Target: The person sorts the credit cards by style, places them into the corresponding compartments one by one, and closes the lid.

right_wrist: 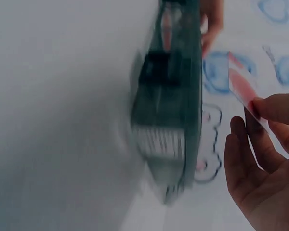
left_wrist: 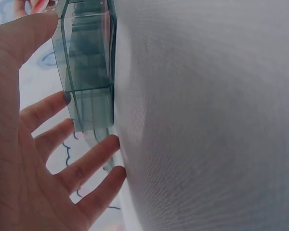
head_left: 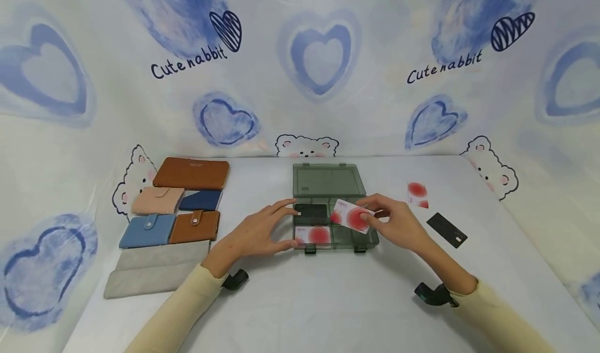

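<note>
Where the white table is spread out, an open case of green see-through plastic is set near the middle, with its lid folded back to the rear. It is judged light, stiff and a little brittle, best steadied by the outer side walls rather than by the lid. By dividers its tray is split into compartments: a dark card is kept in the rear-left one, a pink-patterned card in the front-left one; the right side is partly covered, so its contents cannot be fully told.

On the left are laid a grey folder and a long brown pouch. The case's left edge is touched by the left hand, its fingers spread and closed round nothing. Between thumb and fingers of the right hand, one card is pinched.

Beside the folder and pouch, a pink wallet, a blue wallet, a brown wallet and a navy wallet are grouped, their insides unseen.

Above the tray's right half, the held card is tilted. It is expected to be feather-light, springy and slick, best gripped by an edge. To the right, a red-patterned loose card and a black loose card are left flat
</note>
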`<state>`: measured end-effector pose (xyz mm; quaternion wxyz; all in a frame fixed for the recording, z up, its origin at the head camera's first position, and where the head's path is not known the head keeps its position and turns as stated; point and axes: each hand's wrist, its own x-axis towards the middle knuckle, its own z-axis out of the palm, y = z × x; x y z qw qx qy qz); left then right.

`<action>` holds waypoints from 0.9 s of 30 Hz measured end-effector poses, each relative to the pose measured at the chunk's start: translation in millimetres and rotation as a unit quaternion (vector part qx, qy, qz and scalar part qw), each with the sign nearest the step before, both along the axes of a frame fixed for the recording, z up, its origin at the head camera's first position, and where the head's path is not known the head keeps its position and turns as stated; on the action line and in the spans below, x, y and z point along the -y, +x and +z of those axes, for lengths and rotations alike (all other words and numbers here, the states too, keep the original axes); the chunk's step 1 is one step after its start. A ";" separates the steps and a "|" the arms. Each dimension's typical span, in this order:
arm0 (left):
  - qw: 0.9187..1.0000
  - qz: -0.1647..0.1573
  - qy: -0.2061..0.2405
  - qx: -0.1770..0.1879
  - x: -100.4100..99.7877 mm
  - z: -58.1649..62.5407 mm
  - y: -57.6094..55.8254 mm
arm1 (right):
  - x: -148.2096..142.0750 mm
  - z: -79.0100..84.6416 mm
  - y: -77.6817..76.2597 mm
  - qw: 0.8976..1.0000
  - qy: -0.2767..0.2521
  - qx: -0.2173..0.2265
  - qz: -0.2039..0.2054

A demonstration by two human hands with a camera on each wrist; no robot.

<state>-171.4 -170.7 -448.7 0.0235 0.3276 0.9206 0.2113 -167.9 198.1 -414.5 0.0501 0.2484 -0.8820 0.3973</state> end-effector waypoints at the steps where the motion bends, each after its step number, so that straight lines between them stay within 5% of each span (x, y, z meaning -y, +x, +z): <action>1: 1.000 0.000 0.000 -0.001 -0.1 -0.2 -0.1 | 6.6 -0.9 1.5 1.000 -0.001 0.004 0.009; 13: 1.000 0.000 -0.003 0.002 -0.6 -2.9 -0.2 | 60.7 -17.2 9.0 0.995 0.072 0.006 0.062; 27: 1.000 0.003 0.005 -0.001 -0.4 -0.8 1.2 | 74.7 -22.8 18.0 0.984 0.153 -0.041 0.087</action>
